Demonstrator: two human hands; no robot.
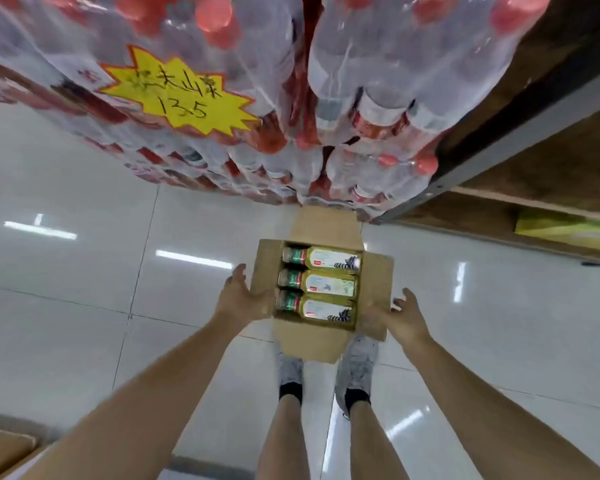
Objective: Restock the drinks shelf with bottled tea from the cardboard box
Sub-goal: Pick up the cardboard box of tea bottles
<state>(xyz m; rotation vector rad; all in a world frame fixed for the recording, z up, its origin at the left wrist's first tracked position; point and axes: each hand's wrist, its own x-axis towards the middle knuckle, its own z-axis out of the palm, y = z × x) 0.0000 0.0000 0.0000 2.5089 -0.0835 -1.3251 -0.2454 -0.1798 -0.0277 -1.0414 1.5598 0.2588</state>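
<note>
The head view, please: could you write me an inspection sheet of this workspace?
Surface: glossy tiled floor, reflecting ceiling lights.
Job's things: open cardboard box, flaps spread; three tea bottles visible lying side by side, caps to the left.
Clutter: another cardboard piece at the lower left edge.
Grippers: left hand grips the box's left flap; right hand is at its right flap, fingers spread.
Cables: nothing seen.
Surroundings: shrink-wrapped water packs stacked ahead with a yellow price sign reading 13.5; wooden shelf to the right; grey shoes below the box.
</note>
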